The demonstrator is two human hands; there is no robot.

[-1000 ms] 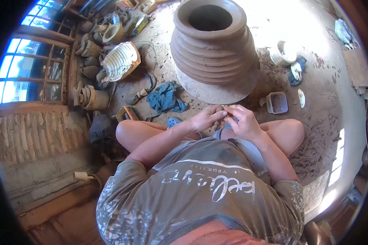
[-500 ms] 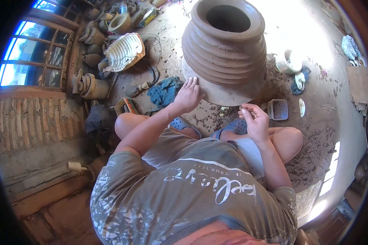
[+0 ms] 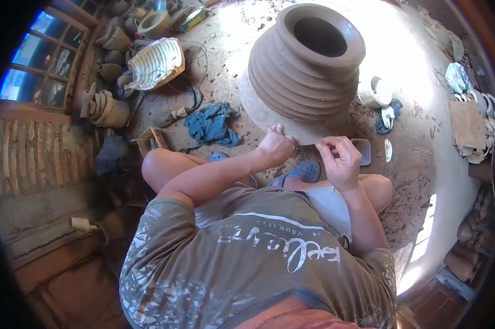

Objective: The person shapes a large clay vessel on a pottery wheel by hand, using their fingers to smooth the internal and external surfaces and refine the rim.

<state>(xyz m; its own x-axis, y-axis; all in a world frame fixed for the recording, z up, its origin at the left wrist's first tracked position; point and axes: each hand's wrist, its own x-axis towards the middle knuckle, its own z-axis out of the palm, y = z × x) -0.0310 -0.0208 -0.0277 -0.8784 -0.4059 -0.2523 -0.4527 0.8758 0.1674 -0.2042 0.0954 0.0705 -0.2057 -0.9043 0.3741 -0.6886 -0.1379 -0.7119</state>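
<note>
A large grey-brown clay pot (image 3: 302, 77) with ridged sides and a thick round mouth stands upright on a round board (image 3: 251, 104). My left hand (image 3: 276, 146) is at the board's near edge, its fingers curled over the rim. Close to its right, my right hand (image 3: 342, 162) is closed in a pinch, fingertips at the same edge. Whatever lies between those fingertips is too small or hidden to make out.
A crumpled blue cloth (image 3: 212, 125) lies left of the board. On the right are a clear plastic tub (image 3: 362, 151) and a whitish bucket (image 3: 375, 93). A ribbed white mould (image 3: 157, 63) and several pots line the window wall. Clay scraps litter the floor.
My left hand has slid right along the board toward my right hand, its fingers going from laid flat to curled. My right hand stays pinched at the edge. The view has shifted slightly.
</note>
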